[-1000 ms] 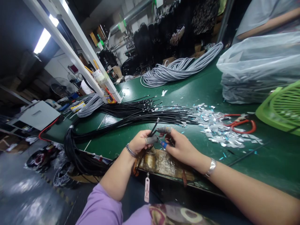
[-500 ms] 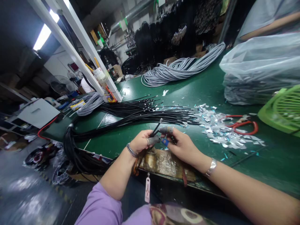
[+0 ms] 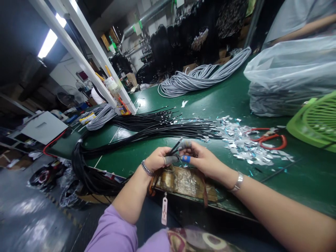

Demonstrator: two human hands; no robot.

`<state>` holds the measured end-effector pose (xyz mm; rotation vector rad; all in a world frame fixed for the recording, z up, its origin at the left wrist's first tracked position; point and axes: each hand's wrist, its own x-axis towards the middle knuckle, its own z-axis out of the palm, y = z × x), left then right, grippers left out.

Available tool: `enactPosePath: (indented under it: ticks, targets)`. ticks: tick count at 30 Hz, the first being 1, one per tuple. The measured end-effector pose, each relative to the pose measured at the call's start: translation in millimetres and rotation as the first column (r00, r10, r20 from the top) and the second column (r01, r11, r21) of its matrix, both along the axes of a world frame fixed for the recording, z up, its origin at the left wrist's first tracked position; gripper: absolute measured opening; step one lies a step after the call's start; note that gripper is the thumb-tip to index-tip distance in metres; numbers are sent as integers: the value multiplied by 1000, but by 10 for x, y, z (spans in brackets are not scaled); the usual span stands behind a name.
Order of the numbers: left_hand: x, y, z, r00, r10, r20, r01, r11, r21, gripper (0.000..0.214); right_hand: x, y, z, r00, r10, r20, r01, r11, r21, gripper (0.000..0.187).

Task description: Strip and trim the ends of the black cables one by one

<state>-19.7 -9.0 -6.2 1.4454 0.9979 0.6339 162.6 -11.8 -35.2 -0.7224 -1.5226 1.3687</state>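
Black cables (image 3: pixel 174 147) are clamped between the fingers of the left hand (image 3: pixel 158 159), above the near edge of the green surface (image 3: pixel 309 182), slanted away rightward, tips just beside the right hand (image 3: pixel 202 158), whose bunched fingers' grip cannot be told.

The left grip (image 3: pixel 159 159) holds black cable (image 3: pixel 173 148), its pale tip angled up, above the near edge of a green desk (image 3: pixel 220 101). The right grip (image 3: pixel 203 158) is just beside it, a blue band (image 3: pixel 186 158) around the thumb; what its fingertips pinch is too small to tell. Beyond, bundled black cables (image 3: pixel 149 133) lie with ends toward silvery scraps (image 3: pixel 241 147). Red-handled scissors (image 3: pixel 280 144) rest among these. Farther back are coiled grey cable (image 3: pixel 181 84) and a translucent bag (image 3: pixel 288 71).
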Motion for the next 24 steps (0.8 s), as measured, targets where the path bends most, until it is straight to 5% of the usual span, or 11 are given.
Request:
enactPosePath:
  ticks: [4, 8, 24]
  targets:
    - [-3, -4, 1, 998, -60, -37, 63, 994, 85, 40, 73, 26, 27, 987, 68, 149, -68, 998, -1, 18]
    - [-21, 2, 0, 991, -107, -81, 115, 989, 95, 36, 136, 27, 88, 952, 47, 304, -100, 982, 162, 18]
    - [-60, 0, -15, 999, -47, -27, 45, 995, -84, 50, 92, 44, 13, 980, -26, 199, -42, 944, 326, 20]
